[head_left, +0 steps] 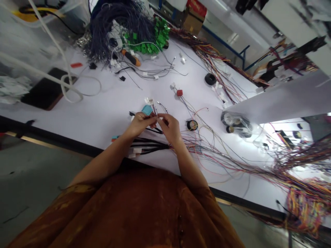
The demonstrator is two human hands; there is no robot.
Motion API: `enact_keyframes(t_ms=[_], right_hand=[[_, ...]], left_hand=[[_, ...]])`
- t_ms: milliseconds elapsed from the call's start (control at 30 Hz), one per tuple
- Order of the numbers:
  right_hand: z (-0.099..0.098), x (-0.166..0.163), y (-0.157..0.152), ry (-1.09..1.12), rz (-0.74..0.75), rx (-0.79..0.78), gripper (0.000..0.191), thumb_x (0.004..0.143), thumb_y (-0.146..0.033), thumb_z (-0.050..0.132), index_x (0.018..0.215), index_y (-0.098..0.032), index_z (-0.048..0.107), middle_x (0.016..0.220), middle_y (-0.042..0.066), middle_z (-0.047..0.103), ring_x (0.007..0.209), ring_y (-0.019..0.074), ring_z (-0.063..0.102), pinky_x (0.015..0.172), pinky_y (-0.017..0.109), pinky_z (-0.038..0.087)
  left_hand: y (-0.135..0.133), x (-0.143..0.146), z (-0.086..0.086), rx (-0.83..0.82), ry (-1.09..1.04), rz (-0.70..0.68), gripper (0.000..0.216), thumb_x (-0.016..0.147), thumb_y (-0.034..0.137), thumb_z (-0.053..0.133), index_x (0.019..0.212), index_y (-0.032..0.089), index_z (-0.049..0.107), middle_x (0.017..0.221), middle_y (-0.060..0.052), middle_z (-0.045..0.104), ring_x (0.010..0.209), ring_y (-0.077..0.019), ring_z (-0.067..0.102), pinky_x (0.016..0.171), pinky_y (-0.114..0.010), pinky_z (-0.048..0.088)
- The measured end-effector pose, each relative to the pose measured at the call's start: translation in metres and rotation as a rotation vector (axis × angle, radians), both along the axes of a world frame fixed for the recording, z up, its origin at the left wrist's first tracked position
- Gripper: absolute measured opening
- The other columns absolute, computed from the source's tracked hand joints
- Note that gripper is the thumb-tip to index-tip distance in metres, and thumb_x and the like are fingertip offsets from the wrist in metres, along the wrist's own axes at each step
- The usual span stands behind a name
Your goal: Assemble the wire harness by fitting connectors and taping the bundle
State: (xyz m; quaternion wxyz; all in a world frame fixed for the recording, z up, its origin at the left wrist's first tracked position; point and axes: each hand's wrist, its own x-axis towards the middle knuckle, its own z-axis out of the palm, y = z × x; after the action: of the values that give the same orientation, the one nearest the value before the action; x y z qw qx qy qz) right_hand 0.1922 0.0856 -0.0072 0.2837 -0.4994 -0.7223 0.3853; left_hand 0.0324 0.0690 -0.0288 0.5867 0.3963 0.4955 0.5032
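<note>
Near the table's front edge, both hands meet in front of me. My left hand [139, 124] is closed around thin wires right at a light-blue connector [147, 110], which sticks up above the fingers. Its fingertips touch those of my right hand [169, 126], which pinches a thin wire [156, 112] by the connector; the wire's tip is too small to make out. A small white connector [151, 101] lies just beyond the fingers. Black-sleeved cables [150, 143] run beneath my wrists, with white connectors [137, 150] at their left ends.
A black tape roll [192, 124] and a red connector [179, 92] lie right of my hands. Loose wires stretch rightward to a large bundle [305, 203]. Behind are an orange-black screwdriver [131, 58], green connectors [161, 32] and a purple-grey wire heap [116, 24].
</note>
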Motion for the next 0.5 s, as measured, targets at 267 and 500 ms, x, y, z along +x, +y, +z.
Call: enact_keyframes(t_ms=[267, 500], right_hand=[[-0.001, 0.011, -0.006, -0.279, 0.169, 0.079, 0.027, 0.101, -0.024, 0.053, 0.079, -0.019, 0.067, 0.084, 0.003, 0.06, 0.077, 0.0158, 0.053, 0.074, 0.028, 0.037], [-0.017, 0.025, -0.019, -0.225, 0.162, 0.052, 0.022, 0.101, -0.024, 0.054, 0.097, -0.015, 0.075, 0.091, 0.006, 0.066, 0.086, 0.0151, 0.06, 0.08, 0.027, 0.041]], left_hand=[[0.001, -0.001, -0.003, -0.062, -0.109, -0.063, 0.028, 0.067, 0.038, 0.083, 0.074, 0.014, 0.069, 0.057, 0.003, 0.058, 0.051, -0.0078, 0.052, 0.052, -0.021, 0.041], [-0.006, -0.008, -0.004, -0.056, 0.087, 0.039, 0.02, 0.07, 0.03, 0.08, 0.068, 0.014, 0.068, 0.059, 0.0, 0.065, 0.05, -0.0104, 0.06, 0.052, -0.022, 0.05]])
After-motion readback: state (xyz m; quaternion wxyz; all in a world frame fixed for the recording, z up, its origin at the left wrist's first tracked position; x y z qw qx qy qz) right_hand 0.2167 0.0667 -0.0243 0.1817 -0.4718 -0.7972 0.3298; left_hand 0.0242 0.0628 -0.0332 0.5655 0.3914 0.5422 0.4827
